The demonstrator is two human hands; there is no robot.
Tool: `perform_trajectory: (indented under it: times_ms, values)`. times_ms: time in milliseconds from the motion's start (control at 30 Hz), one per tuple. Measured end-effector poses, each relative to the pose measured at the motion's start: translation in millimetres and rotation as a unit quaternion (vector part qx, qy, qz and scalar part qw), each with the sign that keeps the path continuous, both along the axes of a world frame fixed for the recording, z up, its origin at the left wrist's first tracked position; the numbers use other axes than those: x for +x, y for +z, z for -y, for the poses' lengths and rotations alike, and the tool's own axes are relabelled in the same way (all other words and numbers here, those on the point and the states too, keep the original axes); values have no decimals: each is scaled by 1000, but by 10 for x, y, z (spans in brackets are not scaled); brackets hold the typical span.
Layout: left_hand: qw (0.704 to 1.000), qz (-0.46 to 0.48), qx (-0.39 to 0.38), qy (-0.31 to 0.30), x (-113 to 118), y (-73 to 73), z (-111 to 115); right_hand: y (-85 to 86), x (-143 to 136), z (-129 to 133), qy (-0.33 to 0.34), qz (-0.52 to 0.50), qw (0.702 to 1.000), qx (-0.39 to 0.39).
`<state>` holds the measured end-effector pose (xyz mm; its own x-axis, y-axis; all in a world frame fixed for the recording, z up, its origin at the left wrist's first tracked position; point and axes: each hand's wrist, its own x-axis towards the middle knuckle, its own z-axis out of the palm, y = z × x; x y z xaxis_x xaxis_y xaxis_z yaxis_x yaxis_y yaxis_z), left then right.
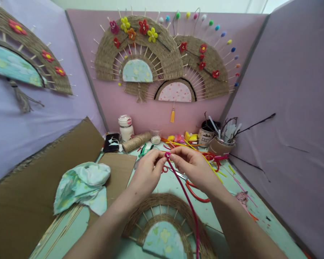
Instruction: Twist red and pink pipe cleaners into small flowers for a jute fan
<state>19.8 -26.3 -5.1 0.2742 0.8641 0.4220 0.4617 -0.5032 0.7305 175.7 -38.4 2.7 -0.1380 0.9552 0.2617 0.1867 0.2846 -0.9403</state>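
Observation:
Between my two hands is a magenta pipe cleaner (184,192), its top end bent into a small loop and its long tail hanging toward me. My left hand (150,167) pinches the loop from the left with thumb and forefinger. From the right, the thumb and forefinger of my right hand (190,163) close on the same curled end. Under the hands lie red-handled scissors (196,190), partly covered by my right hand. Nearest me on the table rests a woven twine fan (151,201) with a green floral fabric centre (163,239).
Crumpled floral cloth (79,185) and cardboard (116,172) lie at left. A twine roll (136,141), white jar (126,127), green-handled pliers (145,149), loose pipe cleaners (214,162) and a pot of twigs (221,144) stand or lie behind. Decorated fans (162,57) hang on the pink board.

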Motion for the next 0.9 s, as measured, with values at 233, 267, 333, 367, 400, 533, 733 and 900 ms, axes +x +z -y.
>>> perform_trajectory:
  times_ms: [233, 267, 333, 367, 400, 533, 733, 900]
  values:
    - [999, -44, 7, -13, 7, -3, 24, -10, 26, -15, 25, 16, 1000, -7]
    - [999, -47, 2, -14, 7, 0, 27, -16, 31, -19, 30, 23, 999, -8]
    - [999, -50, -12, -18, 5, 6, 30, -25, 42, -27, 42, 35, 998, -8]
    - [998, -47, -22, -22, 5, 10, 29, -25, 49, -30, 46, 39, 998, -8]
    - [998, -40, -37, -28, 3, 15, 27, -23, 56, -31, 48, 41, 998, -7]
    - [986, 13, -139, -88, -14, 38, 5, 0, 89, -31, 67, 19, 997, -33]
    - [962, 84, -223, -134, -36, 51, -15, 9, 125, -23, 107, -9, 991, -82]
    - [942, 122, -275, -147, -19, 32, -4, 39, 147, -8, 119, 22, 989, -84]
